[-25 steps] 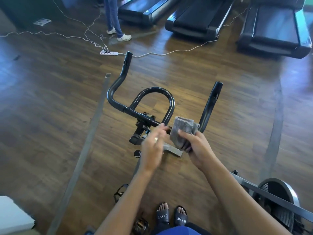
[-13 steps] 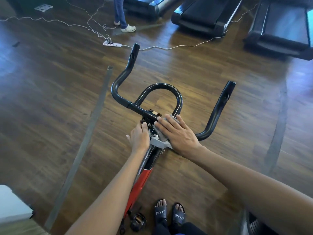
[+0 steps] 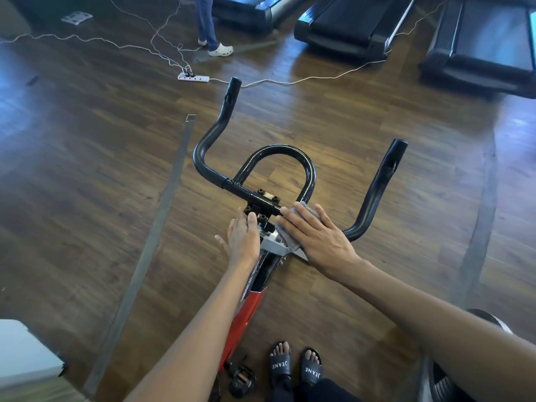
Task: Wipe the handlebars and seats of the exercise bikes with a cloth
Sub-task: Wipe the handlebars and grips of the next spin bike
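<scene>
Cloth [image 3: 309, 212] under flat R hand [image 3: 324, 245] fingers [image 3: 306, 223], on handlebar [image 3: 374, 195] ctr.

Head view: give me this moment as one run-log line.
stage: handlebar wipe | right hand: flat, pressing grey cloth on handlebar centre | left hand: flat against stem clamp

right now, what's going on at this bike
A person is cleaning the exercise bike. The right hand presses a grey cloth flat on the black handlebars, just right of the centre clamp, fingers straight. The left hand rests open against the clamp's left side. Neither hand is on the upturned bar ends.
</scene>
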{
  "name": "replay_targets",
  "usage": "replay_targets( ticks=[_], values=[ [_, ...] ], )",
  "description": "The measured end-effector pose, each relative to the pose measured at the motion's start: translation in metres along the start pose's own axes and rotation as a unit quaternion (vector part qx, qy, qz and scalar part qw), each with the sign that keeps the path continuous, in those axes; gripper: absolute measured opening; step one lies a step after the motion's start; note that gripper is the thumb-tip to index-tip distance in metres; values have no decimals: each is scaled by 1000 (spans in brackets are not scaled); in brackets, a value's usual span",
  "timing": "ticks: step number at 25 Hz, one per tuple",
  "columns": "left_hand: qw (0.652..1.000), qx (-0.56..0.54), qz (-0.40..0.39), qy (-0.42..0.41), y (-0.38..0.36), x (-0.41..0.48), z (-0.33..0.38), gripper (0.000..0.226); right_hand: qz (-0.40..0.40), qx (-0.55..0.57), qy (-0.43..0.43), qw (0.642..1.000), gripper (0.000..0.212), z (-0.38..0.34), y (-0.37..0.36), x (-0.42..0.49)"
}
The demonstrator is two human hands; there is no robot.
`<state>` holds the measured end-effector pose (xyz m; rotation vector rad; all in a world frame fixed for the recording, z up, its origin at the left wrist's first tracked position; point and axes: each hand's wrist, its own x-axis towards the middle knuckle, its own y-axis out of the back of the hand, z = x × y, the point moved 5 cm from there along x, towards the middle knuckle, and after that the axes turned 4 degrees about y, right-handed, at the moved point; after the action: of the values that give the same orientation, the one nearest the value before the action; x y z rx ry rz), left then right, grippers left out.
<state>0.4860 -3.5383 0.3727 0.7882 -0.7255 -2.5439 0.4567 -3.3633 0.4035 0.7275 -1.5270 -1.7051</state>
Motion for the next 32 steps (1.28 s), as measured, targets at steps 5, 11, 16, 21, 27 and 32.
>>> replay_targets(
  ticks=[5,11,16,21,27,32],
  values=[
    [990,-64,60,-109,6,-67,34,51,55,478,-305,822,46,6,40,-7],
    [960,-190,-174,-113,-22,-109,96,51,202,805,-436,348,22,-8,64,-33],
    [936,-212,-263,-95,-35,-116,114,54,151,847,-359,361,81,-21,72,-37],
    [921,-360,-147,-25,-33,-103,84,27,78,795,-336,499,71,-5,83,-38],
    [900,-161,168,-369,-22,-89,55,47,180,419,-332,826,28,69,50,-49],
    [796,-43,271,-540,-80,-29,26,40,241,197,-259,914,62,79,-14,-45]
  ],
)
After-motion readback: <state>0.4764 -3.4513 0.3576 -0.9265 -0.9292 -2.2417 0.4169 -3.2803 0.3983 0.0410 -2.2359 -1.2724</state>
